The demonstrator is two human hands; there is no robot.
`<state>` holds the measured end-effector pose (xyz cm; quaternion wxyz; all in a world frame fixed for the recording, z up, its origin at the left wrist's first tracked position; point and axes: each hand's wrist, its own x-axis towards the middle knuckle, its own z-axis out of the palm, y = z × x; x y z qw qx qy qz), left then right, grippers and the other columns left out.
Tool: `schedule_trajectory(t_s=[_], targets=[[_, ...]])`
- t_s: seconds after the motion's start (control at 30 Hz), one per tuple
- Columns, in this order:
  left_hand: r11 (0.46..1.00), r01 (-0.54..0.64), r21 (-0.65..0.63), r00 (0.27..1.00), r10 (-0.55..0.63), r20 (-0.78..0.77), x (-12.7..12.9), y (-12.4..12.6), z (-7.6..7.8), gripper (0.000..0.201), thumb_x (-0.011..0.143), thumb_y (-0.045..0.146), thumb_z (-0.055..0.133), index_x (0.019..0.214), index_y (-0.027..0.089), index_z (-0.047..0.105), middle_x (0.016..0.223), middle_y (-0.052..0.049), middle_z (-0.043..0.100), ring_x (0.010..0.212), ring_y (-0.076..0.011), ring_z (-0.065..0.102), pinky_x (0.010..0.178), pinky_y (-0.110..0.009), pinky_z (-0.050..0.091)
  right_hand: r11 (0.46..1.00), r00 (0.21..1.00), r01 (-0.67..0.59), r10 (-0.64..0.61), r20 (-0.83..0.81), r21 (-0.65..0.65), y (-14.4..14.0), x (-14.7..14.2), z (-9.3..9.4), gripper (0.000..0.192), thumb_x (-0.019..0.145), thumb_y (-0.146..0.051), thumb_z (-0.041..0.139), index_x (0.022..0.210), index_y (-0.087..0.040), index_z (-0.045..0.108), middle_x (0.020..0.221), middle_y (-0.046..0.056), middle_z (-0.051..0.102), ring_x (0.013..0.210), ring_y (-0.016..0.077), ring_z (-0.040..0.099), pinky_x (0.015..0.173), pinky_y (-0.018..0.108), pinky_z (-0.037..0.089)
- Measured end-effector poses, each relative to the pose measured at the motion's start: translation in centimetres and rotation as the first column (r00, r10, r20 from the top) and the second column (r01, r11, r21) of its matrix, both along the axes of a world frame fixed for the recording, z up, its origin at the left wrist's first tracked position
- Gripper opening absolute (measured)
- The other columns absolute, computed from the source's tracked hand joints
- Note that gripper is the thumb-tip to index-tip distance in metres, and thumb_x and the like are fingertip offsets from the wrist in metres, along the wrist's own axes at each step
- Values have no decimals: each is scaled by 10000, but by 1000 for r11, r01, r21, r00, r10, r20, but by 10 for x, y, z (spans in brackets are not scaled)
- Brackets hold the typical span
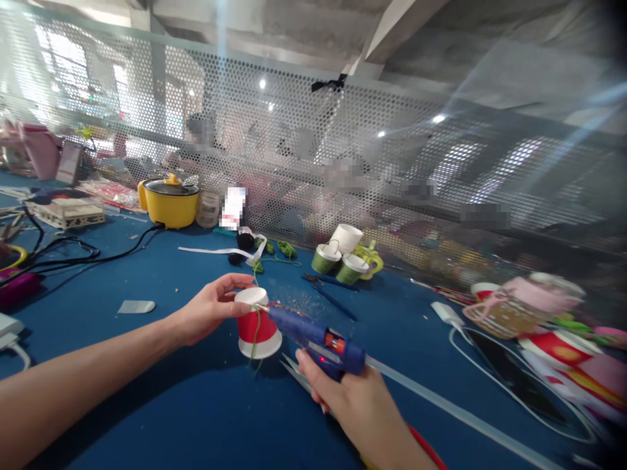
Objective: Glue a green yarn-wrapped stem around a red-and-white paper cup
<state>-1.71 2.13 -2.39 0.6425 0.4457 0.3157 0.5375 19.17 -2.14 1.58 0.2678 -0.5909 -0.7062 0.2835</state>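
My left hand (208, 307) is closed on the rim side of a red and white paper cup (267, 326), which stands on the blue table. A green yarn strand (255, 331) runs down the side of the cup. My right hand (362, 406) is wrapped round a blue glue gun (306, 331), whose nozzle tip is at the cup's upper edge by my left fingers. A clear glue stick (441, 401) juts from the back of the gun. Pointed metal tips (294, 373), like tweezers or scissors, show beneath my right hand; the rest is hidden.
Small green-and-white cups (353, 268) stand near the perforated screen (294, 137). Blue-handled pliers (333, 297) lie before them. Green yarn bundles (287, 249) and a yellow pot (172, 203) are farther back. At right lie a phone (514, 375) with a cable and a jar (514, 310).
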Motion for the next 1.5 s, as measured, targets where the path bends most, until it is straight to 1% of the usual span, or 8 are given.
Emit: schedule_trajectory(t_s=[0.27, 0.8, 1.07, 1.13, 1.2, 1.3, 1.4, 1.5], targets=[[999, 30, 15, 999, -30, 37, -1, 1, -2, 448, 586, 165, 705, 999, 178, 531, 1012, -63, 562, 873, -167, 550, 832, -326, 376, 998, 999, 10, -7, -52, 67, -1, 1, 6, 319, 733, -405, 489, 520, -172, 531, 380, -27, 475, 351, 101, 465, 389, 204, 389], [998, 52, 20, 997, -53, 49, -1, 1, -2, 460, 587, 166, 706, 1007, 173, 520, 1012, -68, 559, 875, -168, 547, 822, -325, 375, 993, 989, 58, -71, -129, -100, 12, 7, -4, 340, 671, -483, 521, 558, -163, 550, 373, -22, 470, 344, 99, 450, 367, 206, 393], [999, 27, 22, 999, -27, 18, -3, 2, -1, 441, 582, 157, 701, 987, 185, 529, 1002, -49, 554, 852, -151, 545, 816, -316, 370, 996, 937, -45, 16, -348, -75, 20, 11, 8, 259, 701, -391, 560, 773, -143, 577, 399, -61, 430, 375, 77, 382, 392, 200, 344], [1000, 0, 25, 1000, 1, -7, -4, 4, -1, 437, 582, 155, 697, 983, 189, 527, 1002, -43, 549, 836, -144, 545, 806, -312, 375, 998, 923, -10, -16, -385, -66, 31, 19, 8, 237, 698, -370, 582, 720, -134, 576, 416, -46, 458, 413, 77, 406, 441, 204, 356], [999, -32, 29, 999, 33, -35, -6, 5, 0, 438, 581, 155, 693, 982, 193, 521, 1010, -40, 543, 832, -143, 545, 794, -309, 382, 993, 907, 92, -113, -405, -71, 45, 27, 4, 265, 661, -378, 623, 604, -129, 554, 522, 5, 538, 504, 94, 474, 487, 208, 379], [997, -52, 52, 994, 56, -91, -9, 6, 4, 445, 594, 167, 683, 997, 193, 496, 994, -44, 553, 828, -150, 551, 768, -308, 396, 971, 873, 180, -231, -429, -156, 64, 36, -7, 282, 630, -400, 644, 661, -130, 568, 599, 20, 559, 523, 103, 489, 463, 212, 384], [994, -39, 98, 987, 53, -153, -12, 6, 8, 452, 613, 189, 669, 1019, 195, 471, 957, -44, 574, 818, -160, 559, 744, -315, 405, 958, 892, 188, -258, -372, -215, 78, 40, -19, 270, 665, -396, 609, 635, -137, 535, 530, -4, 505, 456, 90, 463, 438, 215, 385], [989, -47, 141, 979, 73, -189, -14, 5, 12, 447, 617, 195, 661, 1020, 199, 467, 982, -48, 573, 825, -167, 565, 742, -324, 408, 961, 960, 221, -244, -136, -165, 86, 41, -29, 237, 729, -381, 529, 650, -158, 508, 506, -10, 500, 451, 105, 488, 463, 234, 408]])
